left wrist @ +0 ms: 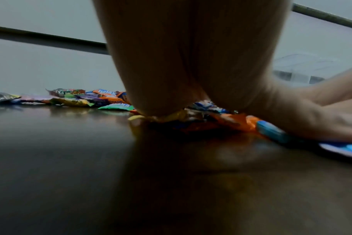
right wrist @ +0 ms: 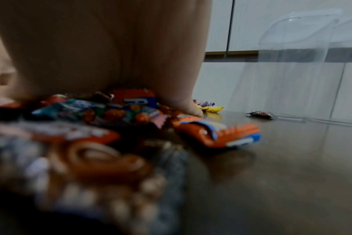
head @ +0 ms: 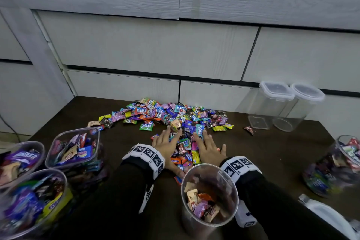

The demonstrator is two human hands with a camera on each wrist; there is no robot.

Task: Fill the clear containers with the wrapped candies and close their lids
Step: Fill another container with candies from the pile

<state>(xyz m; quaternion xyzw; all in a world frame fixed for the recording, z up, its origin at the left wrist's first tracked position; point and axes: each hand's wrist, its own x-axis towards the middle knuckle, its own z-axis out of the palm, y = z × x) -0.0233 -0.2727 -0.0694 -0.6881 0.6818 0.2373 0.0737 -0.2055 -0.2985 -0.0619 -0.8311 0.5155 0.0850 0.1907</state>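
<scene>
— Where are the hands?
— Left hand and right hand lie flat, fingers straight, cupping wrapped candies mid-frame on the table.
— The container?
— An open clear container stands at bottom centre.

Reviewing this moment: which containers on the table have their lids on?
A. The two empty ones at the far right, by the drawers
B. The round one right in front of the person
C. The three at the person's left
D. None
A: the two empty containers by the drawers wear white-rimmed lids, while the near round container and the three left containers stand open-topped.
</scene>
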